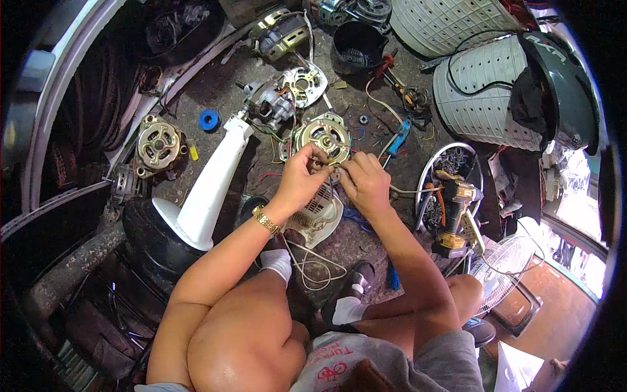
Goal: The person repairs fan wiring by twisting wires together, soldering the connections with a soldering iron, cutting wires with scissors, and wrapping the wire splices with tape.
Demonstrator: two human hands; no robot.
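Note:
My left hand [304, 173], with a gold watch [266, 221] on its wrist, is closed in a pinch on a thin wire [332, 161], of which only a small yellowish bit shows. My right hand [366, 183] pinches at the same spot, its fingertips almost touching those of the left. Just beyond the fingers lies a round fan motor [324, 138] with a metal centre and coloured leads around it. Below the hands is a white slotted plastic housing [320, 212], partly covered by the left hand and forearm. The exact joint between the fingertips is hidden.
A white fan stand [215, 183] with a motor head lies left. Another motor [160, 145] and blue tape [209, 120] are beyond it. To the right are a blue screwdriver [400, 137], a cordless drill [455, 215] on a parts bowl [421, 171], and perforated white drums [480, 95].

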